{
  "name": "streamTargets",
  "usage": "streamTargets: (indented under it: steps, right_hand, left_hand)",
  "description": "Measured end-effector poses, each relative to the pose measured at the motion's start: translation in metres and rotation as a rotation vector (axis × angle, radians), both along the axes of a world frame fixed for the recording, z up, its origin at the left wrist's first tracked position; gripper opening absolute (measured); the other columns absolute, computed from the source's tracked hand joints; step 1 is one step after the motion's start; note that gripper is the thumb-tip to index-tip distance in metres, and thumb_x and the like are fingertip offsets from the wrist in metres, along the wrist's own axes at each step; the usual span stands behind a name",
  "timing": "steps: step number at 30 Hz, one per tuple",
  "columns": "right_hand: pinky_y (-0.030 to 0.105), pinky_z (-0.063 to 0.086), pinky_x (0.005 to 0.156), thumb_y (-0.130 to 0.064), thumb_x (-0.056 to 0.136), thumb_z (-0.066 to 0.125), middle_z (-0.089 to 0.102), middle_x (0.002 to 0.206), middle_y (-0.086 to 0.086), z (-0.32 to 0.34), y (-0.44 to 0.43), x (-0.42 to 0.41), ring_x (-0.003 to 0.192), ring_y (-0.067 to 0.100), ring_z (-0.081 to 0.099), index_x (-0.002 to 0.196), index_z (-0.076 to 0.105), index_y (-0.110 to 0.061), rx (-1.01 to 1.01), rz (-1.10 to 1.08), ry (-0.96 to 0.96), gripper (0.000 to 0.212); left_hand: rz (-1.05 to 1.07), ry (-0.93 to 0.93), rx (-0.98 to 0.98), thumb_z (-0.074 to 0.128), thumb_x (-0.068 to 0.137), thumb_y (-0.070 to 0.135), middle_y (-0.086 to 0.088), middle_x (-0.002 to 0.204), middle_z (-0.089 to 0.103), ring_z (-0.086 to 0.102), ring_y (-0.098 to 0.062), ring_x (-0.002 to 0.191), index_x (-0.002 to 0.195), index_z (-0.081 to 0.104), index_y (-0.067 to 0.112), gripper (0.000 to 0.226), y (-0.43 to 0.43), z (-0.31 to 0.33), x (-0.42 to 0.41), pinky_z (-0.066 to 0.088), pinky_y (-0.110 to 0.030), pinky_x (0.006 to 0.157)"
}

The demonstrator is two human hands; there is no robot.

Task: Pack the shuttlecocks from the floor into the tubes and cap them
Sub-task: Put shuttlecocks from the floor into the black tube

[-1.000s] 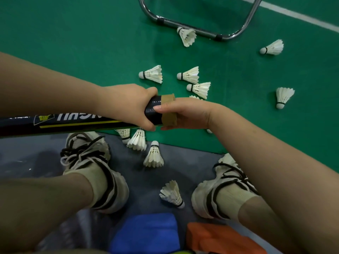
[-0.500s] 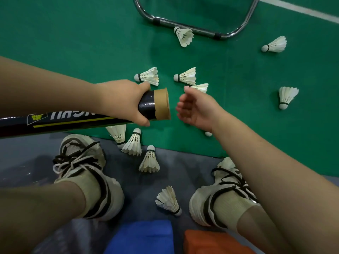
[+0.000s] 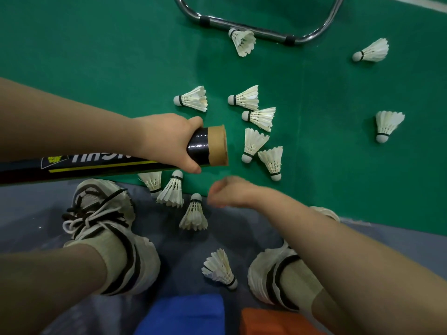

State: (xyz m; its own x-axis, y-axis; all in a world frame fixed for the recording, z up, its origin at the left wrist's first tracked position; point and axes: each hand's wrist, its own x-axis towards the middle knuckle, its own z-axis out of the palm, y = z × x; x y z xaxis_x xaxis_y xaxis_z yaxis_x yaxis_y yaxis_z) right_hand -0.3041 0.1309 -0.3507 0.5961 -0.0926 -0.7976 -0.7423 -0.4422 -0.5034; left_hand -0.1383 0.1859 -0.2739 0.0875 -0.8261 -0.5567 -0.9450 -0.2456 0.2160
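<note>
The left hand (image 3: 169, 141) has its fingers and thumb wrapped tight around a long black tube (image 3: 101, 165), close to one end. The tube is up in the air above the floor. It lies sideways and runs off the left edge of the view. The end by the hand has a bare brown cardboard rim (image 3: 217, 147) and points to the right. I cannot see inside it. The right hand (image 3: 227, 192) is lower down, just under that end, and does not touch the tube. It is blurry. Its fingers look curled in, but I cannot tell if it holds anything. White shuttlecocks (image 3: 245, 97) lie all over the floor. Five of them sit in a bunch on the green floor (image 3: 96, 56), just to the right of the tube's end. Three more shuttlecocks are under the tube, where the green floor meets the grey floor (image 3: 36, 209). A lone shuttlecock (image 3: 220, 268) lies on the grey part, between the left shoe (image 3: 101, 213) and the right shoe (image 3: 263, 274). At the top, one lies right beside a shiny metal bar (image 3: 254, 22). Two more lie far off to the right. A blue thing (image 3: 183, 315) and an orange thing (image 3: 271, 322) sit side by side at the bottom edge.
</note>
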Motion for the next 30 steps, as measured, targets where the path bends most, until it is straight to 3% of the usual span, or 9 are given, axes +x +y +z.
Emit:
streamTargets:
  steps: [2,4,11,15,20,26,30]
  right_hand:
    - [0.026,0.045,0.080,-0.027,0.090,0.055,0.065,0.108,0.004,-0.013,0.014,-0.011,0.098,0.020,0.058,0.112,0.063,-0.016,-0.071,0.336,0.048,0.026]
    - [0.027,0.044,0.082,-0.026,0.087,0.062,0.063,0.117,0.002,-0.024,0.028,-0.021,0.104,0.019,0.057,0.114,0.062,-0.020,0.024,0.416,0.074,0.028]
    - [0.026,0.041,0.078,-0.031,0.083,0.068,0.063,0.115,-0.001,-0.037,0.047,-0.034,0.102,0.016,0.057,0.111,0.065,-0.018,0.162,0.472,0.107,0.031]
    - [0.027,0.040,0.077,-0.033,0.079,0.072,0.063,0.114,0.000,-0.038,0.052,-0.038,0.100,0.016,0.056,0.108,0.067,-0.018,0.139,0.571,0.128,0.033]
    - [0.026,0.040,0.067,-0.022,0.082,0.070,0.066,0.110,0.005,-0.041,0.059,-0.047,0.092,0.019,0.058,0.107,0.068,-0.012,0.047,0.657,0.142,0.027]
    - [0.025,0.038,0.077,-0.029,0.086,0.064,0.064,0.103,-0.002,-0.038,0.029,-0.038,0.089,0.011,0.053,0.104,0.067,-0.019,0.047,0.383,0.079,0.021]
    - [0.027,0.046,0.081,-0.027,0.087,0.062,0.063,0.088,-0.003,-0.023,-0.027,-0.023,0.084,0.013,0.058,0.089,0.068,-0.019,0.000,-0.144,0.011,0.011]
  left_hand:
    - [0.002,0.003,0.008,0.071,0.061,0.060,0.002,0.079,0.055,0.054,-0.017,0.070,0.106,0.042,0.018,0.068,-0.001,-0.001,-0.001,0.049,-0.035,0.066]
    - [0.004,0.004,0.010,0.071,0.061,0.060,0.002,0.078,0.055,0.054,-0.018,0.070,0.106,0.042,0.018,0.069,-0.002,-0.002,-0.003,0.049,-0.035,0.066]
    - [-0.027,-0.001,0.016,0.071,0.061,0.059,-0.001,0.080,0.056,0.056,-0.023,0.073,0.110,0.041,0.016,0.071,-0.004,0.000,-0.010,0.051,-0.039,0.070]
    - [-0.034,-0.006,0.012,0.072,0.063,0.058,-0.004,0.084,0.058,0.056,-0.025,0.076,0.112,0.041,0.015,0.072,-0.004,0.003,-0.014,0.049,-0.037,0.069]
    - [-0.036,-0.014,0.009,0.072,0.063,0.058,-0.003,0.082,0.057,0.055,-0.024,0.074,0.111,0.041,0.015,0.071,-0.002,0.005,-0.015,0.047,-0.033,0.065]
    - [-0.008,-0.018,-0.031,0.071,0.063,0.058,0.000,0.076,0.052,0.053,-0.024,0.072,0.111,0.042,0.014,0.071,-0.006,0.009,-0.010,0.045,-0.034,0.065]
    - [0.052,-0.023,-0.104,0.073,0.063,0.057,0.003,0.072,0.048,0.050,-0.021,0.067,0.109,0.042,0.014,0.070,-0.018,0.017,0.002,0.043,-0.032,0.062]
